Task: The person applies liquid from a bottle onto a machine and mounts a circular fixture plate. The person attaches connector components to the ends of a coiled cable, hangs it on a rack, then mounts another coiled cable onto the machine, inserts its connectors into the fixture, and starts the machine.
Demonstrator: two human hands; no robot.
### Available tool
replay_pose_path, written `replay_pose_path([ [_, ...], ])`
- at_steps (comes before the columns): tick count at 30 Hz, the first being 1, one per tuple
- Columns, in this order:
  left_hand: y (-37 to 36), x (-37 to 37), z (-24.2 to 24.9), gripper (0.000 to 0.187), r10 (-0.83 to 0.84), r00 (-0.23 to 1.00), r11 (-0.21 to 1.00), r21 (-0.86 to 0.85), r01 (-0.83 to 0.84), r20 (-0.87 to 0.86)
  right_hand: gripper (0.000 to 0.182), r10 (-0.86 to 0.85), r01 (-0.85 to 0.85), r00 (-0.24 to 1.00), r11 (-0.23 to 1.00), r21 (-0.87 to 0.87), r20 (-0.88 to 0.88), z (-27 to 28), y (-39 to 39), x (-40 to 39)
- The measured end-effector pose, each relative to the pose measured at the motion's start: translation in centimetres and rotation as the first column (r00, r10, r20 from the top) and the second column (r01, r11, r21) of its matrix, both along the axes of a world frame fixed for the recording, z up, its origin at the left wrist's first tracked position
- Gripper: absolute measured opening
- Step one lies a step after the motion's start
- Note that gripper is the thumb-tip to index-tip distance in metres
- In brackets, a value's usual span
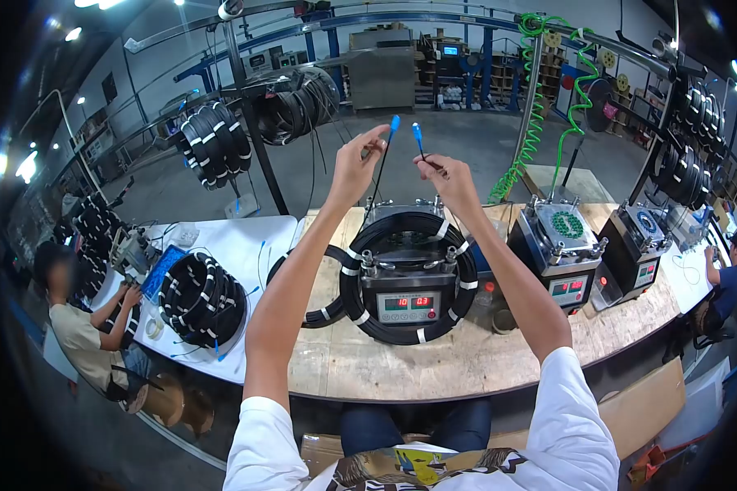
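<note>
Two slim black cable ends with blue tips (395,124) (417,132) stand near-upright, apart.

A co-worker's head (56,268) is blurred; the button labels (408,317) are unreadably small.

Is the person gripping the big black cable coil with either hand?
No, the coil is by the machine on the bench, while the left hand and right hand each hold a thin, blue-tipped cable.
</note>
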State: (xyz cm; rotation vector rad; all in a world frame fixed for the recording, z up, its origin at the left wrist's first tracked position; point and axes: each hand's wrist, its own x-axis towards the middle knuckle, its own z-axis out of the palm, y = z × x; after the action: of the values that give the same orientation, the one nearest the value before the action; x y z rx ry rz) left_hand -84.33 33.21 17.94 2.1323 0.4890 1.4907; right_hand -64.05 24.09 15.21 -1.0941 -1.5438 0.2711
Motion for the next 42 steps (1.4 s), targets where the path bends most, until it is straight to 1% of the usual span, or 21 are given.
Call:
replay_pose_path([
  [1,0.6,0.1,-0.3,0.036,-0.067,0.997,0.997,-0.041,0.066,-0.024,0.023,0.033,-0.034,0.999,0.998,-0.055,-0.017,0.3,0.2,0.0],
  [3,2.9,0.8,-1.7,0.033,-0.201,0.978,0.974,-0.120,0.193,-0.060,0.025,0.019,-0.020,0.998,1.000,0.010,0.053,0.1,1.2,0.0],
  [4,3.1,1.3,-2.3,0.041,-0.233,0.969,0.967,-0.124,0.223,-0.076,0.025,0.012,-0.016,0.996,0.999,0.041,0.089,-0.2,1.6,-0.1],
  [7,-0.2,1.3,-2.8,0.059,-0.288,0.953,0.882,-0.359,0.304,0.098,0.026,-0.083,0.046,0.980,0.978,0.201,0.180,-0.9,2.8,-0.3],
  [8,-0.7,1.0,-2.8,0.073,-0.163,0.985,0.967,-0.205,0.149,-0.054,0.026,-0.060,0.032,0.973,0.991,0.126,0.224,-1.0,3.3,0.1],
  [9,-1.3,0.7,-2.8,0.070,0.001,0.994,0.999,-0.053,-0.007,-0.112,0.027,-0.032,0.020,0.963,0.999,0.048,0.266,-1.0,3.6,0.6],
  [10,-1.8,0.5,-2.9,0.067,0.172,0.974,0.982,0.103,-0.158,-0.144,0.027,0.000,0.011,0.952,0.999,-0.033,0.305,-1.3,4.1,0.9],
  [11,-2.0,0.4,-3.1,0.064,0.341,0.928,0.919,0.259,-0.296,-0.150,0.026,0.017,-0.008,0.934,1.000,-0.028,0.356,-1.6,4.8,1.0],
  [13,-1.5,-0.4,-3.6,0.049,0.454,0.852,0.824,0.487,-0.290,-0.261,0.025,0.052,-0.046,0.892,0.999,-0.024,0.449,-2.2,5.6,0.9],
  [14,-1.1,-0.8,-3.7,0.042,0.514,0.803,0.760,0.593,-0.265,-0.301,0.025,0.091,-0.053,0.909,0.993,-0.103,0.407,-2.5,5.8,1.1],
  [17,0.4,-1.1,-5.6,0.015,0.602,0.739,0.724,0.598,-0.345,-0.302,0.024,0.202,-0.131,0.954,0.946,-0.297,0.222,-2.2,5.6,0.6],
  [20,0.2,-0.6,-7.1,0.014,0.604,0.718,0.763,0.513,-0.395,-0.345,0.022,0.275,-0.273,0.960,0.872,-0.406,-0.055,-2.6,7.4,2.6],
  [23,-0.4,0.7,-8.7,0.018,0.536,0.794,0.842,0.249,-0.479,-0.285,0.024,0.279,-0.300,0.953,0.843,-0.447,-0.115,-4.3,9.1,4.4],
  [26,0.5,1.6,-11.2,0.019,0.456,0.872,0.889,0.059,-0.453,-0.178,0.035,0.250,-0.016,0.884,0.860,-0.509,0.395,-5.7,10.8,5.4],
  [27,0.7,1.9,-11.7,0.019,0.418,0.898,0.906,-0.016,-0.424,-0.134,0.038,0.262,-0.004,0.836,0.882,-0.471,0.483,-6.9,12.0,5.9],
  [29,1.1,1.7,-11.8,0.018,0.359,0.928,0.930,-0.037,-0.365,-0.102,0.044,0.269,0.005,0.714,0.921,-0.389,0.646,-9.2,14.5,6.7],
  [30,1.0,1.6,-11.9,0.018,0.331,0.940,0.941,-0.048,-0.336,-0.087,0.041,0.237,0.037,0.639,0.941,-0.337,0.731,-8.1,12.8,5.9],
  [33,0.4,1.5,-11.3,0.019,0.320,0.943,0.942,-0.072,-0.327,-0.087,0.036,0.230,0.185,0.536,0.907,-0.379,0.812,-9.1,13.4,5.3],
  [36,-0.2,1.4,-10.7,0.018,0.322,0.937,0.937,-0.094,-0.336,-0.136,0.031,0.255,0.099,0.575,0.921,-0.376,0.777,-11.3,15.7,6.7],
  [39,-0.1,1.6,-10.9,0.016,0.357,0.922,0.927,-0.069,-0.370,-0.146,0.023,0.367,0.072,0.731,0.797,-0.600,0.575,-6.3,12.1,4.8],
  [42,-0.2,1.7,-10.9,0.015,0.377,0.913,0.921,-0.042,-0.388,-0.158,0.017,0.368,-0.055,0.777,0.848,-0.528,0.511,-7.3,11.6,5.9],
])
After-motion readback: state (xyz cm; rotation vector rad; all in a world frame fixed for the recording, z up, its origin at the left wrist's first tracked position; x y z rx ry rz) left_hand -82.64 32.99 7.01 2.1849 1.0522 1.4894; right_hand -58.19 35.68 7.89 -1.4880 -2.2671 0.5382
